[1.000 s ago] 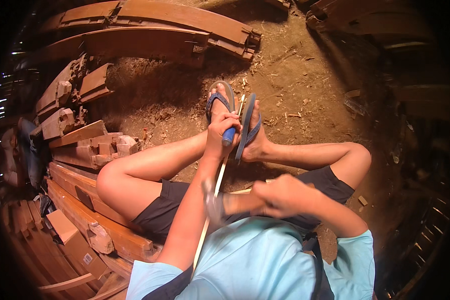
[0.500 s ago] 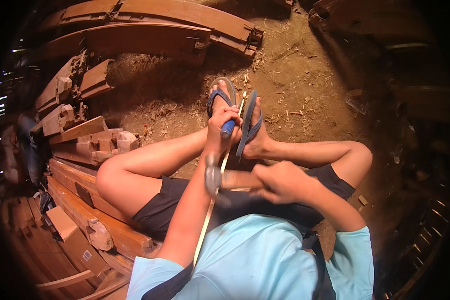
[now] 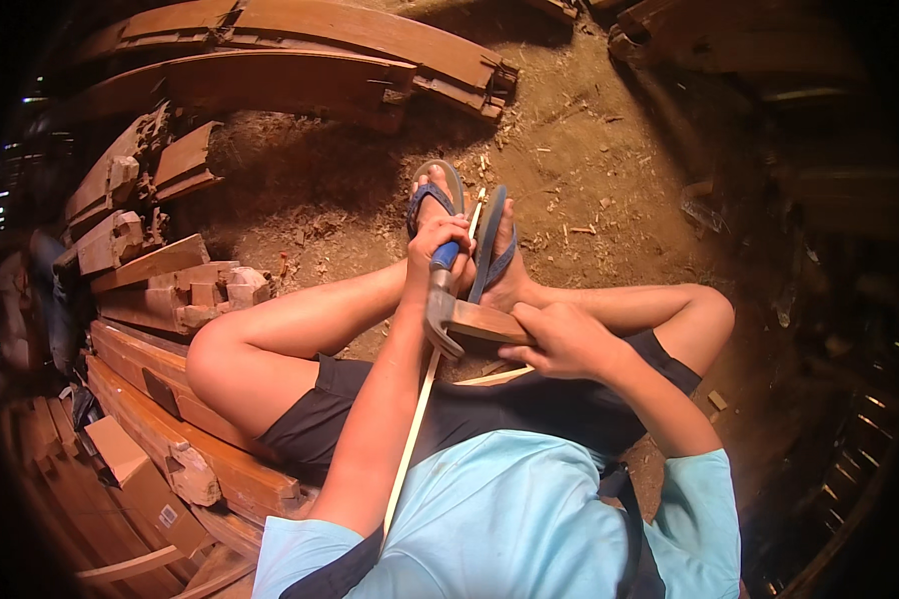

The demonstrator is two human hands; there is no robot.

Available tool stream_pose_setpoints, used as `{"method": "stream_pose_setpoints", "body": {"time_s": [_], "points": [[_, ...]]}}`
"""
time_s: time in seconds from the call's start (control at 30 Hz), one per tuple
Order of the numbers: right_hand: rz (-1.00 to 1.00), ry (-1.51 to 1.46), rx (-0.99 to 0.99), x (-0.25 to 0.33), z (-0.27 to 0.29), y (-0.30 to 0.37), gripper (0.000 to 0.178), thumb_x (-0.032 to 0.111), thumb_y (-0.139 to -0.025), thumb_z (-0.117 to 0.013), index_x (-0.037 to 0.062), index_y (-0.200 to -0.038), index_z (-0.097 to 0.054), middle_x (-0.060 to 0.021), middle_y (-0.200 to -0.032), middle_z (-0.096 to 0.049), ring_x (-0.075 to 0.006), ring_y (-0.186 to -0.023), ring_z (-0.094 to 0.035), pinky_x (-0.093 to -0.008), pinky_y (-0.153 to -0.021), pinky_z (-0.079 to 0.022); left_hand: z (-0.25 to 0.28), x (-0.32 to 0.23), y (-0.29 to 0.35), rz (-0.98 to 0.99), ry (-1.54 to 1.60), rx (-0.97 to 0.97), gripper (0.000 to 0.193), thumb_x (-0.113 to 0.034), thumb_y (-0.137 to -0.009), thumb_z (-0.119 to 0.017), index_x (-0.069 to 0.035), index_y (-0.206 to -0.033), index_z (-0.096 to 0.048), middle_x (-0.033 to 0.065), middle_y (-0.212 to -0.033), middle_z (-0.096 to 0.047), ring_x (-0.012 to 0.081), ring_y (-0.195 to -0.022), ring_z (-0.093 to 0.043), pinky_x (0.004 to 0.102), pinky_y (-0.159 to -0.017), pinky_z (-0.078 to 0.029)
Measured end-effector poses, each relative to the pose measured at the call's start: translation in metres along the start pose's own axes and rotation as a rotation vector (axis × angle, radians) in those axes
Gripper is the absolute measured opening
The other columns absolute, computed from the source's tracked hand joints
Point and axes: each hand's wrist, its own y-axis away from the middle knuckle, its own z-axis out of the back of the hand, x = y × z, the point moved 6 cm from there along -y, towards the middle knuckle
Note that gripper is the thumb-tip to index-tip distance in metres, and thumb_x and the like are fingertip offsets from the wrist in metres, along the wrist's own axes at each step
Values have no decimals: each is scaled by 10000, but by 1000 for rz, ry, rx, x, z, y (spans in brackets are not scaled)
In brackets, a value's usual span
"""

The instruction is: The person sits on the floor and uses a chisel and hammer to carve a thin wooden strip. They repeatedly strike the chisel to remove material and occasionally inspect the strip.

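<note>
Two hands busy: left hand [image 3: 436, 240] clamped on hammer [image 3: 440, 304]; right hand [image 3: 561, 339] grips wooden block [image 3: 484, 321]; carved timbers [image 3: 170, 290] alongside.

Bare dirt floor [image 3: 609, 170] strewn with wood chips [image 3: 559, 215], curved timber pieces [image 3: 270, 60] stacked around.

One view only, from the camera on your head, left of the pair. It looks steeply down over your chest and lap to the dirt floor [image 3: 609, 150] ahead of your feet. Close range: your forearms enter from the lower edge and both hands sit near picture centre. Fisheye bends the stacked timber [image 3: 270, 60] along the top and left rim. Corners fall off to black. No second view to compare.
</note>
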Motion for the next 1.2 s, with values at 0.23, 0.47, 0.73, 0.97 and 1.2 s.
{"method": "stream_pose_setpoints", "body": {"time_s": [0.23,0.47,0.73,0.97,1.2], "points": [[96,-11,155,33,-9,25,377,411,-844,-670,82,-875,-489,-162,-635,-598,-395,-627,-616,-488,-567,-487,19,30,1,310,334,-160,109,30,-739,-706,-20,-787,-622,101,-940,-655,215,-983,-634,342,-914,-481],[-98,-132,136,12,-8,35,391,407,-865,-667,54,-904,-503,-182,-698,-616,-399,-688,-621,-483,-601,-476,13,-31,-19,7,-10,2,131,40,-686,-637,-22,-799,-617,143,-990,-653,275,-1014,-642,363,-927,-479],[-126,-176,86,8,-1,38,364,371,-859,-681,50,-944,-532,-176,-713,-623,-392,-708,-628,-468,-625,-486,-2,-34,-17,-44,-100,76,137,44,-654,-636,-13,-778,-633,149,-909,-656,267,-931,-670,346,-860,-517],[-142,-176,70,4,0,39,356,363,-855,-688,54,-973,-556,-178,-722,-629,-378,-709,-634,-456,-623,-488,-21,-28,-6,92,-66,271,84,21,-696,-654,-29,-763,-658,92,-910,-641,212,-861,-652,309,-835,-505],[-185,-369,-238,-26,20,40,343,286,-854,-710,6,-1018,-598,-156,-685,-598,-276,-637,-625,-375,-626,-486,24,1,-19,367,337,-236,148,68,-744,-671,-49,-805,-605,101,-1051,-643,217,-1035,-610,356,-946,-486]]}}
